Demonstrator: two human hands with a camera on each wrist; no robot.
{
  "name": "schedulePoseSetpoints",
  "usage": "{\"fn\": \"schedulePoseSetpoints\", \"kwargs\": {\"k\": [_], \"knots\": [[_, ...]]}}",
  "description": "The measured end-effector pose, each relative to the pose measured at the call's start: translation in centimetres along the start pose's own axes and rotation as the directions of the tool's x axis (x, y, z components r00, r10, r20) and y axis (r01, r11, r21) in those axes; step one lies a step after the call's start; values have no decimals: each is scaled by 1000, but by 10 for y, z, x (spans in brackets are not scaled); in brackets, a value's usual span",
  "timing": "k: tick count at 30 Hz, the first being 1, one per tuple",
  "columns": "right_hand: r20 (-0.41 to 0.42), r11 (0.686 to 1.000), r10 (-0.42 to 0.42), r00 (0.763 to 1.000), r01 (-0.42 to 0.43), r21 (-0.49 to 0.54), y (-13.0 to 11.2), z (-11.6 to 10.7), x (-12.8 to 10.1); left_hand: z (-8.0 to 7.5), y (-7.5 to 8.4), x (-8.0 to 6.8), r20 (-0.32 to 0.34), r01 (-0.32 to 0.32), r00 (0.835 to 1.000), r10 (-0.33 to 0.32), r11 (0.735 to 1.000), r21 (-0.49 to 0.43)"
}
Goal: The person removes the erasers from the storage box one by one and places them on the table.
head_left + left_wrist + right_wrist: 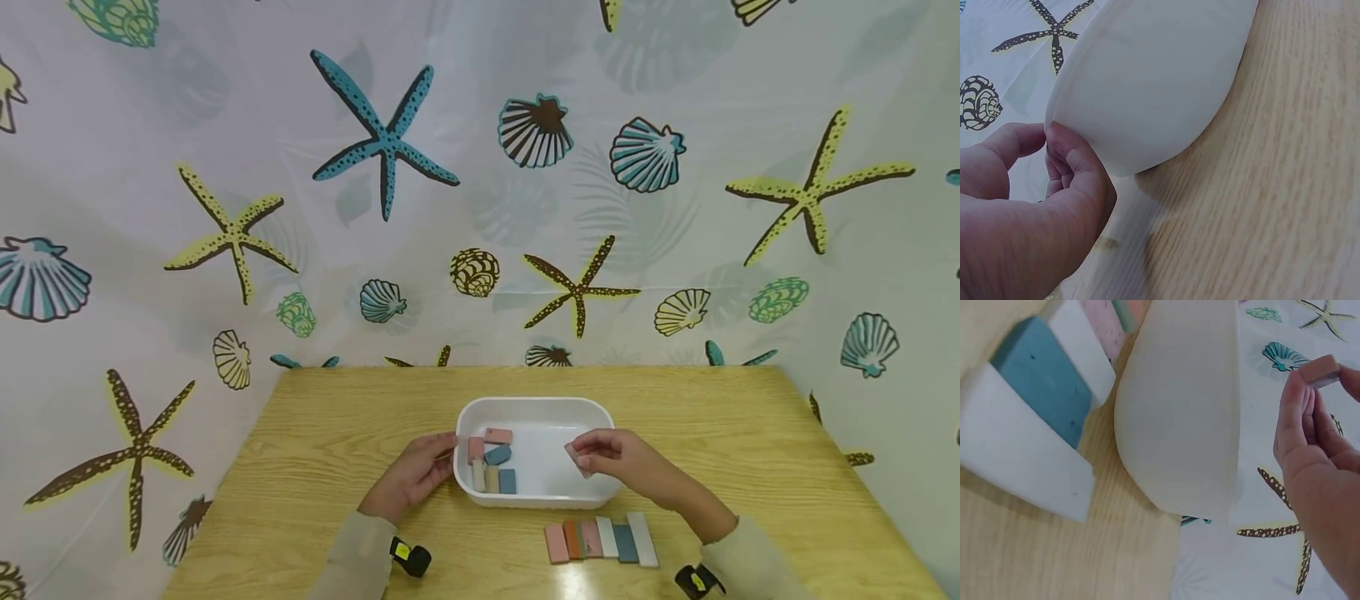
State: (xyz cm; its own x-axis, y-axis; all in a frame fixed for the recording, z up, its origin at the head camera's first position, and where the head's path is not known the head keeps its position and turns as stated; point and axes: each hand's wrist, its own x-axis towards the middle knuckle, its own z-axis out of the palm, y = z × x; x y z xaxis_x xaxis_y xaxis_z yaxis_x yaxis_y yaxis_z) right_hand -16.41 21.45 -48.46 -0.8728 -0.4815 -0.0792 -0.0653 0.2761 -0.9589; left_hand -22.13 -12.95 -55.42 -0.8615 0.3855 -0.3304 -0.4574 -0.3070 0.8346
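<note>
My left hand (411,478) pinches the left rim of a white plastic tub (536,501) between thumb and fingers. In the left wrist view the thumb and fingertips meet right at the rim (1052,106). Over the tub's right part, my right hand (637,468) holds a small pinkish eraser (1320,371) between thumb and fingertips. Inside the tub, along its left side, lie pink erasers (498,436), blue erasers (507,482) and beige ones (492,479).
A row of several erasers lies in front of the tub: pink (557,543), orange and green, speckled pink, white, blue (626,543) and a longer white one (642,540). The wooden table (337,417) meets a seashell-patterned cloth (480,200) behind and at the sides.
</note>
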Motion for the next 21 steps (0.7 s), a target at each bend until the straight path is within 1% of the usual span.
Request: {"fn": "schedulePoseSetpoints", "kwargs": {"k": [1,3,6,11,15,18,21], "knots": [[1,999,15,1000,-15,45,0,-1,-4,0,0,0,2,2,1000,-2,1000,6],[4,994,39,999,-39,100,1,-3,-12,-1,0,0,3,8,1000,-8,1000,9],[6,987,66,998,-66,146,6,-5,-23,-1,0,-1,6,10,1000,-10,1000,14],[10,980,89,996,-89,179,19,-7,-43,0,1,-2,8,5,1000,-5,1000,11],[-24,980,110,994,-104,167,27,-11,-58,2,1,-3,8,-1,1000,1,1000,5],[-59,973,165,984,-153,170,29,-16,-69,2,1,-3,6,-2,1000,2,1000,3],[-93,957,246,965,-227,183,30,-21,-79,2,1,-2,-1,4,1000,-4,1000,2]]}}
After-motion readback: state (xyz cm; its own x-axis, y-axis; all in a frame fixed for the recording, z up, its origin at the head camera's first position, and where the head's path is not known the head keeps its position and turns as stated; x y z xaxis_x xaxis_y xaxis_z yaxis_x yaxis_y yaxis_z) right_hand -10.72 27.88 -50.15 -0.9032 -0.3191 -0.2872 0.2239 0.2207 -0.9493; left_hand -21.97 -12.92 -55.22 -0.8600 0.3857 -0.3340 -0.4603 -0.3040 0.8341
